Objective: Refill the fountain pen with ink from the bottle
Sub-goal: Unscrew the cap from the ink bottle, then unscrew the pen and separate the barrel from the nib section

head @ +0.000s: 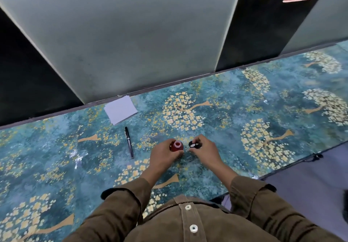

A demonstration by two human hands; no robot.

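- Closest to us is our brown shirt (190, 221), buttoned down the front, with both sleeves reaching out over the cloth.
- Our left hand (162, 157) curls round the bottle (176, 146) — thumb on the near side, fingers behind — and holds it upright on the cloth.
- We see the bottle's dark red body and its pale pink mouth, which stands uncovered.
- Our right hand (205, 150) pinches the cap (194, 145) in its fingertips, just to the right of the bottle and apart from it; the cap is black with a white inside turned toward us.
- To the left of the bottle, near but not touching, the pen (129, 142) lies flat on the cloth — black, capped, running away from us.
- Farther off, beyond the pen, a small stack of white paper (121, 112) lies at the far edge of the table.
- All of it rests on a blue-green cloth (244, 110) printed with yellow blossom trees.
- Behind the table stand pale panels (131, 44) with dark gaps between them.
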